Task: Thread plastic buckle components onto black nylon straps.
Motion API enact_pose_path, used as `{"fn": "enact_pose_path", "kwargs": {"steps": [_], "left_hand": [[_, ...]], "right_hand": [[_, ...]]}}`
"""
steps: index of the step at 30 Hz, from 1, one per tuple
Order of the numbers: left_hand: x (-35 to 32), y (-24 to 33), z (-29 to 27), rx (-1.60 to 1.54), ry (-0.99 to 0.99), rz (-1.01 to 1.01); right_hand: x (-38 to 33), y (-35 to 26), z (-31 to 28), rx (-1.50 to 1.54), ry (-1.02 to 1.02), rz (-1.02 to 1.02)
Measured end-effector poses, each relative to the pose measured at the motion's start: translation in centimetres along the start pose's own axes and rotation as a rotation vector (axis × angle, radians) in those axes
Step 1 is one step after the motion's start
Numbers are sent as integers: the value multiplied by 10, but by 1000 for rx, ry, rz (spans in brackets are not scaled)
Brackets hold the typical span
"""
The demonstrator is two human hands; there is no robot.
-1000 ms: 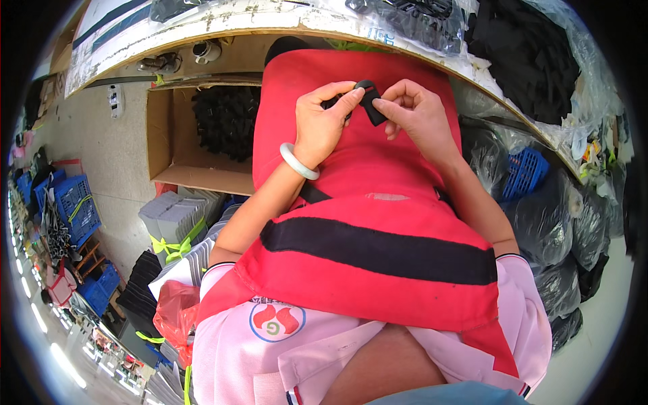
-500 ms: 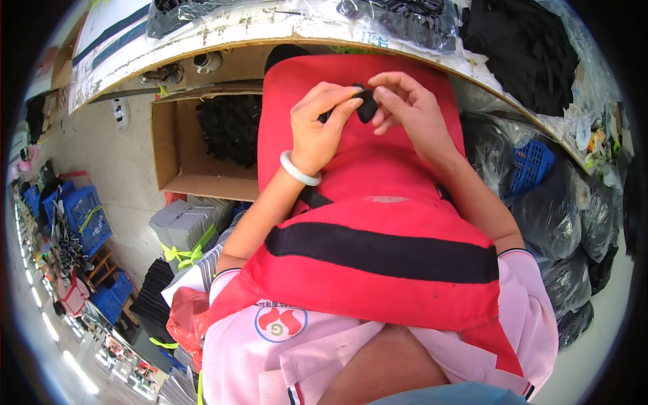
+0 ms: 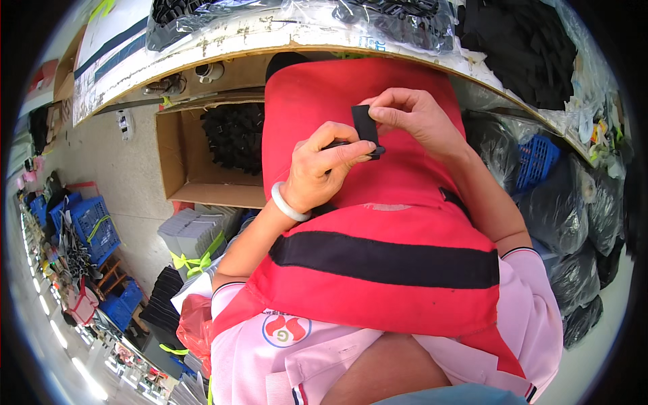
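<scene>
Over the red apron (image 3: 307,91) across my lap, both hands work on a short black strap (image 3: 364,125). My left hand (image 3: 309,170), with a pale bangle at the wrist, is closed around its lower end. There a small black piece (image 3: 378,153), possibly a buckle, sticks out past the thumb; its exact kind is unclear. Thumb and forefinger of my right hand (image 3: 420,123) pinch the strap near its upper end, and the other fingers are curled. The strap's flat face stands upright between the hands.
Ahead, a white worktable (image 3: 270,34) carries bagged black parts and a heap of black strips (image 3: 520,54). Below stands an open cardboard box (image 3: 212,194) of black pieces. At right are filled plastic bags (image 3: 553,216) and a blue basket (image 3: 536,162); bundled grey sheets (image 3: 189,233) sit at left.
My left hand has moved down slightly and turned. The black strap, bunched between the fingers before, now shows as a flat upright length, and my right hand has closed on its upper part.
</scene>
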State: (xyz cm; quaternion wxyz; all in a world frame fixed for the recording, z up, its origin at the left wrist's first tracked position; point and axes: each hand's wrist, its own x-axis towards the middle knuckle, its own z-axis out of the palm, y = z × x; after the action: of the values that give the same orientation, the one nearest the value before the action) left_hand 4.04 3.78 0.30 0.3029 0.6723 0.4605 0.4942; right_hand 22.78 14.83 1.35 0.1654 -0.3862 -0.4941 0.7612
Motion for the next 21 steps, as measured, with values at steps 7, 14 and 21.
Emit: {"fn": "enact_pose_path", "kwargs": {"steps": [7, 14, 21], "left_hand": [[-9, 2, -5, -22, 27, -23], [-34, 21, -63, 169, 106, -344], [-86, -4, -103, -691, 656, -729]], "right_hand": [[3, 3, 7, 34, -21, -29], [29, 33, 40, 48, -178, -43], [28, 32, 61, -341, -262, -103]]}}
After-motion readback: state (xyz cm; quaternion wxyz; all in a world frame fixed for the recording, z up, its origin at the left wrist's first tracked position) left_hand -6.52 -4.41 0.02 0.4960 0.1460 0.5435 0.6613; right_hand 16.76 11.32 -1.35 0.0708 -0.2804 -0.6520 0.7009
